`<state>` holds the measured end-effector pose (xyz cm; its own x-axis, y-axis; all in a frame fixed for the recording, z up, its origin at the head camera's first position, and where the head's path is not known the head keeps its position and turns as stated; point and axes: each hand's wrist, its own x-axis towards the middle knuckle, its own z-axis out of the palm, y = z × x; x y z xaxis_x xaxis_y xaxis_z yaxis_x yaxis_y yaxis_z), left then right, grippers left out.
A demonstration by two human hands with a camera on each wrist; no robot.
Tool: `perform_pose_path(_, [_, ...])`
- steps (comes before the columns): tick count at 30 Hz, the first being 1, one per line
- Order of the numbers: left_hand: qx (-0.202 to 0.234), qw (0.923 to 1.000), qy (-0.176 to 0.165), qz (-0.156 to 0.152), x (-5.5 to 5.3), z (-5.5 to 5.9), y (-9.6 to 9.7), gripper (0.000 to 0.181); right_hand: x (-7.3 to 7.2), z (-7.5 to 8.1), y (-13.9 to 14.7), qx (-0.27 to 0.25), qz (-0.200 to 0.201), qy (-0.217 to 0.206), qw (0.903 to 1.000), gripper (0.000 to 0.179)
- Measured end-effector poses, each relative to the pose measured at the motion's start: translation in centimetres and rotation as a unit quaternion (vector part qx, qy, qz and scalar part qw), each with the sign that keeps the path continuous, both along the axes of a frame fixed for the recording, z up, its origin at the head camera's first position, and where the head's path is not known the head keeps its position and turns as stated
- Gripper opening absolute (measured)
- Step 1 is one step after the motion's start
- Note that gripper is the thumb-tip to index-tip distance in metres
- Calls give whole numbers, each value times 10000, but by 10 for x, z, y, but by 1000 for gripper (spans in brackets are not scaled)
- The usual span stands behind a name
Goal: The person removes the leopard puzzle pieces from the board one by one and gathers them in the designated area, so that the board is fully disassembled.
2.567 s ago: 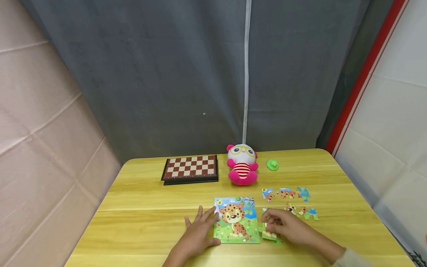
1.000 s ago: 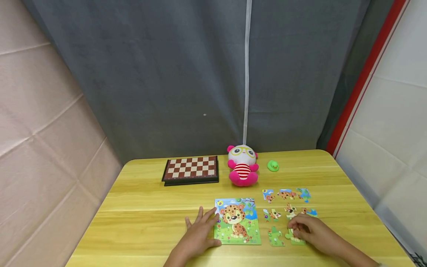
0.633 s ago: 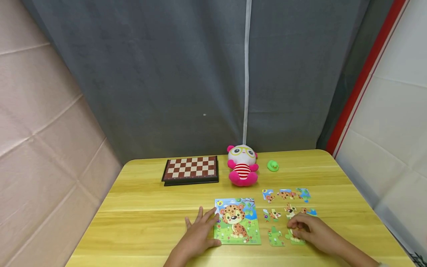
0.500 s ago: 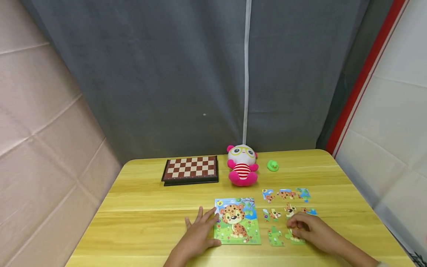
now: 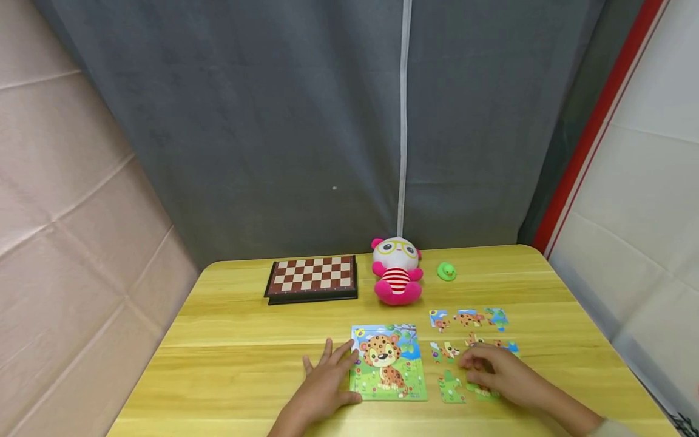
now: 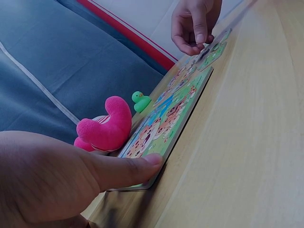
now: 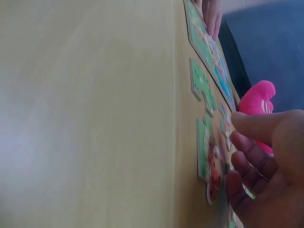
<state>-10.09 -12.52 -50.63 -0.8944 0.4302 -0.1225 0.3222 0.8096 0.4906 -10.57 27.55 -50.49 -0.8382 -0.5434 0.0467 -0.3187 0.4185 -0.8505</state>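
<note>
My left hand (image 5: 323,381) rests at the left edge of a square leopard puzzle (image 5: 384,364), fingers spread and straight. The left wrist view shows its thumb (image 6: 142,166) lying along the puzzle's near edge. To the right, my right hand (image 5: 499,373) hovers just over the loose jigsaw pieces, partly hiding some. A green jigsaw piece with leopard spots (image 7: 213,164) lies flat on the table close to its fingers, which are loosely bent and hold nothing in the right wrist view. Beside it lies a plain green jigsaw piece (image 5: 451,388).
More jigsaw pieces (image 5: 468,318) lie in rows at the right of the wooden table (image 5: 235,364). Behind the puzzle sit a pink panda plush (image 5: 397,273), a small green rubber duck (image 5: 446,271) and a folded chessboard (image 5: 311,279). A grey curtain (image 5: 273,121) hangs behind.
My right hand carried the spotted green jigsaw piece rightward from beside the puzzle, set it in the bottom row, then let go and lifted slightly up-left. My left hand stayed put.
</note>
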Motion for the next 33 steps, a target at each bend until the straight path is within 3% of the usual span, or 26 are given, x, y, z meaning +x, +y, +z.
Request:
perform_pose_path(6, [-33, 10000, 19, -17, 0, 0, 0, 86, -5, -1, -13, 196, -86, -48, 9998, 16])
perform_pose_path(12, [-14, 10000, -28, -20, 0, 0, 0, 85, -11, 1, -32, 34, 86, 111, 9999, 18])
perform_pose_path(17, [-32, 10000, -15, -18, 0, -2, 0, 85, -15, 5, -50, 46, 103, 8, 9999, 21])
perform_pose_path(26, [-26, 10000, 16, -31, 1, -1, 0, 85, -21, 4, -82, 363, 84, -5, 9993, 29])
perform_pose_path(33, [-9, 10000, 44, -29, 0, 0, 0, 84, -21, 2, -103, 913, 127, 362, 9951, 44])
